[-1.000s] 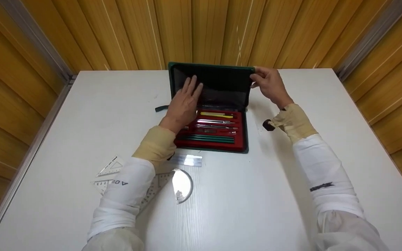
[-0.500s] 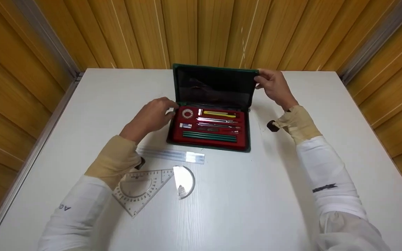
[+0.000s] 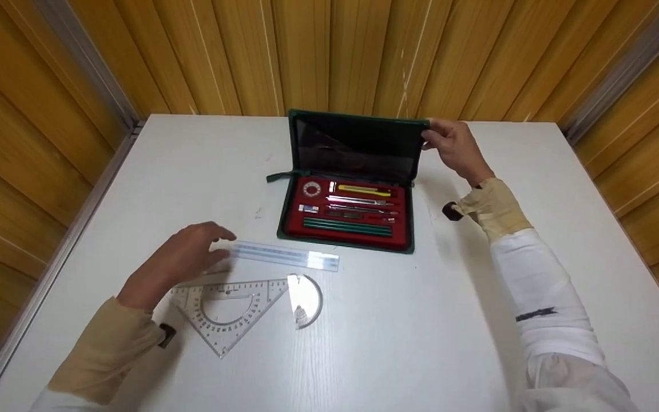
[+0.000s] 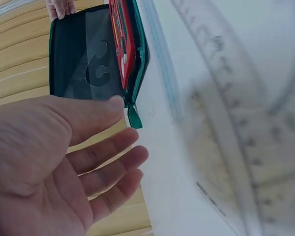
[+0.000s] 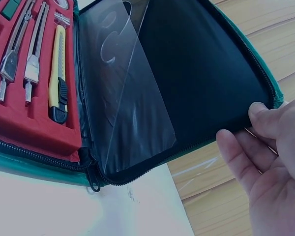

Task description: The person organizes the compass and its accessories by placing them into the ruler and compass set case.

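A green zippered drawing-set case point(image 3: 358, 241) lies unfolded with its lid point(image 3: 358, 143) raised. My right hand point(image 3: 456, 150) pinches the lid's upper right corner between thumb and fingers. In its red tray sit a yellow utility knife point(image 5: 58, 73), metal compasses point(image 5: 34, 64), green pencils point(image 3: 346, 226) and an eraser point(image 3: 308, 209). A clear curved template point(image 5: 113, 54) shows in the lid's pocket. My left hand point(image 3: 183, 254) hovers with parted, loosely bent fingers beside the left end of a clear ruler point(image 3: 284, 255), holding nothing.
In front of the ruler lies a clear set square point(image 3: 232, 329), partly behind my left wrist. A small clear protractor point(image 3: 306, 300) rests against its right tip. The white table point(image 3: 421, 343) ends at a wood-panelled wall point(image 3: 358, 57).
My left hand has left the lid's inside, passed the case's left edge and come down to the left beside the ruler. The right hand still holds the lid up.
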Demonstrator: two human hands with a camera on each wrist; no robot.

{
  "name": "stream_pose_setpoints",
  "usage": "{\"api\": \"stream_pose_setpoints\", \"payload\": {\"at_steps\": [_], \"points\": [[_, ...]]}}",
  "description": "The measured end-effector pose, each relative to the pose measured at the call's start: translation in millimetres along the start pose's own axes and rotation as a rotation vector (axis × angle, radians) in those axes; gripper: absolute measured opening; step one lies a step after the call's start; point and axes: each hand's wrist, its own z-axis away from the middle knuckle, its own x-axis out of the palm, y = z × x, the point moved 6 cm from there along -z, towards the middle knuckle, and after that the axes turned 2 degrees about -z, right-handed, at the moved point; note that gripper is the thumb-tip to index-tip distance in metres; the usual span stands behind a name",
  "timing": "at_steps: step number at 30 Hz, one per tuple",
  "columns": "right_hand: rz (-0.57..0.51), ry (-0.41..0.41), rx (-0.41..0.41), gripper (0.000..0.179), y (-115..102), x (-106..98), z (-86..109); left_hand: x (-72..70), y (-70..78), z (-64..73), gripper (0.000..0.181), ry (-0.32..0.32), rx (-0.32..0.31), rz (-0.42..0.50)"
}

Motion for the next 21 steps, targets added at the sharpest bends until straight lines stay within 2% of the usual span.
{"api": "stream_pose_setpoints", "payload": {"at_steps": [2,5,10,12,15,21], "points": [[0.004,0.003,0.005,0.024,-2.6,0.0,0.9,6.3,-2.7,13.6,0.040,-0.016,-0.027,0.022],[0.006,-0.004,0.007,0.025,-12.7,2.1,3.8,16.8,-0.4,31.5,0.048,-0.038,-0.028,0.027],[0.002,-0.016,0.007,0.025,-28.5,7.0,9.6,28.1,12.0,55.4,0.069,-0.016,0.072,-0.076],[-0.008,-0.013,0.009,0.025,-29.8,8.0,10.3,32.2,16.8,62.8,0.078,-0.014,0.121,-0.113],[-0.034,-0.005,0.010,0.026,-30.1,9.6,9.6,39.1,19.5,72.4,0.091,-0.043,0.158,-0.119],[-0.035,-0.009,0.010,0.025,-28.5,11.4,8.1,54.8,15.4,82.5,0.098,-0.089,0.161,-0.141]]}}
